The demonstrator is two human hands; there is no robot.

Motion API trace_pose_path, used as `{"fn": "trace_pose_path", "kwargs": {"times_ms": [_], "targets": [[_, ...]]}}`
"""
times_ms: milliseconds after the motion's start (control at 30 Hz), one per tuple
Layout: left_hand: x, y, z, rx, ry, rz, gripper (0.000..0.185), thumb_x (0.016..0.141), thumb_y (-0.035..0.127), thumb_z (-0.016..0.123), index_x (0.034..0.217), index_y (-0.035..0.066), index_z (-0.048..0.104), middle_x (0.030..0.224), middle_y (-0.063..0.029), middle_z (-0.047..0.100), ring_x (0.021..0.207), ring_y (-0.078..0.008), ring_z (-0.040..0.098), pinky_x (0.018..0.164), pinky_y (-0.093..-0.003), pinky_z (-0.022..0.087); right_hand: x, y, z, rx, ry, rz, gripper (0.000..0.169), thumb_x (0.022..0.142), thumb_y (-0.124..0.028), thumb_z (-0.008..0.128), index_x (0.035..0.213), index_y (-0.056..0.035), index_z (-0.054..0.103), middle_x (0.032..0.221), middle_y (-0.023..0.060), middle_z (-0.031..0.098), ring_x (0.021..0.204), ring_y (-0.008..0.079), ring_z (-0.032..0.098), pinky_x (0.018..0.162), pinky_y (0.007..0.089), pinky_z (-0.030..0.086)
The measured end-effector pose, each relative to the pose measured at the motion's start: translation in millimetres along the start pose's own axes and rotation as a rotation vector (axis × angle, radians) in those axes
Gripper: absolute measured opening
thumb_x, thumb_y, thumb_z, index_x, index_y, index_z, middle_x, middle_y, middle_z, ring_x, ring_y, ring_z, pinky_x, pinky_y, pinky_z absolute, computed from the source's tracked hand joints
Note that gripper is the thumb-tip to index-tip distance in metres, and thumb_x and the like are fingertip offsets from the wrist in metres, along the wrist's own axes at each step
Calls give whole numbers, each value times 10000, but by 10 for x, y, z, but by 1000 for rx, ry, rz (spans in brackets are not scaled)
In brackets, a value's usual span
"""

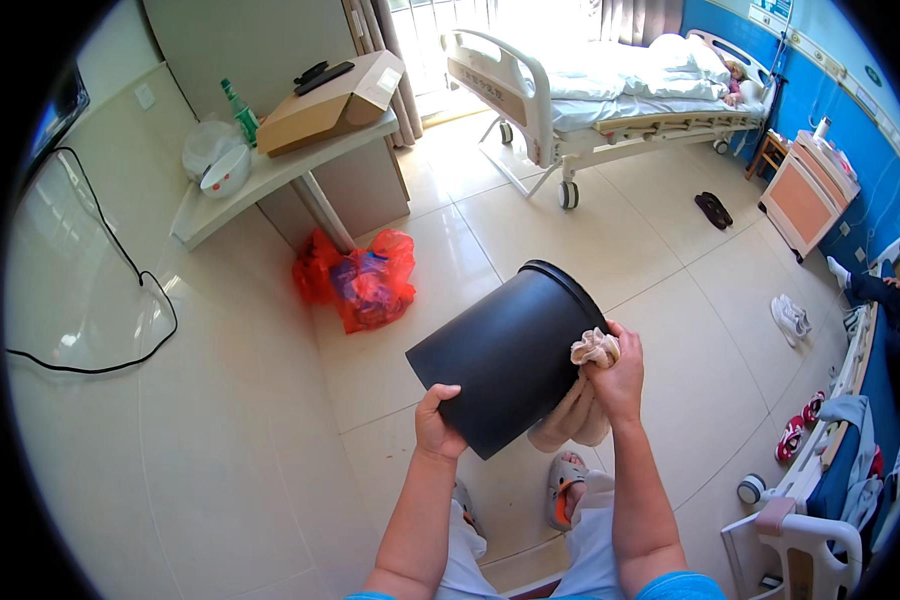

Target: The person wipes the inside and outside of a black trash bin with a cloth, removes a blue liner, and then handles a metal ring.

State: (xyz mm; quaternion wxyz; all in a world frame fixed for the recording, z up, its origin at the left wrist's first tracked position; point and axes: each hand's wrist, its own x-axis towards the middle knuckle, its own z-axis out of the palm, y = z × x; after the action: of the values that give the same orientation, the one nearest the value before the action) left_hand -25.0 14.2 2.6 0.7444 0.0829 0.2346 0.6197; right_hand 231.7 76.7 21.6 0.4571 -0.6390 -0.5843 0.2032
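Observation:
A black plastic waste bin is held tilted on its side above the tiled floor, its rimmed end pointing up and to the right. My left hand grips the lower left end of the bin, thumb on the outer wall. At the rimmed end, my right hand clutches a beige cloth against the bin. Part of the cloth sticks up past the thumb and the rest hangs below. The inside of the bin is hidden from me, as are some fingers of both hands.
Red plastic bags lie by the wall-mounted counter, which bears a cardboard box, a green bottle and a bowl. Hospital beds with people on them stand ahead and right. Dark slippers and white shoes lie on the floor.

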Motion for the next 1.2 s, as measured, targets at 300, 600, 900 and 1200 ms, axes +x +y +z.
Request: {"fn": "trace_pose_path", "kwargs": {"times_ms": [300,600,900,1200], "targets": [[-58,-91,75,180,-90,-28,611,696,-58,572,1306,-24,555,1241,-146,635,1166,-300,623,1007,-397,513,-110,-341,40,172,28,44,469,710,-39,817,1127,-34,604,1118,99,622,1044,250,635,913,348,510],[-42,-117,25,289,-48,-1,632,698,-70,568,1324,15,552,1253,-104,615,1166,-246,611,1002,-368,508,-378,-599,193,211,-219,-483,469,635,5,795,1091,-68,713,1053,102,678,977,281,663,860,360,543],[-51,-99,-55,250,-79,-38,622,703,-69,560,1320,9,553,1246,-112,616,1166,-254,610,1004,-363,506,-237,-498,168,63,-17,-317,460,702,2,751,1155,-54,694,1094,121,663,1022,323,636,906,384,517],[-54,-139,44,224,-29,-34,639,684,-76,573,1317,4,555,1237,-119,622,1161,-268,613,999,-363,508,-202,-455,93,29,-46,-318,402,762,-13,748,1154,-38,659,1087,121,688,995,290,663,896,362,524]]}}
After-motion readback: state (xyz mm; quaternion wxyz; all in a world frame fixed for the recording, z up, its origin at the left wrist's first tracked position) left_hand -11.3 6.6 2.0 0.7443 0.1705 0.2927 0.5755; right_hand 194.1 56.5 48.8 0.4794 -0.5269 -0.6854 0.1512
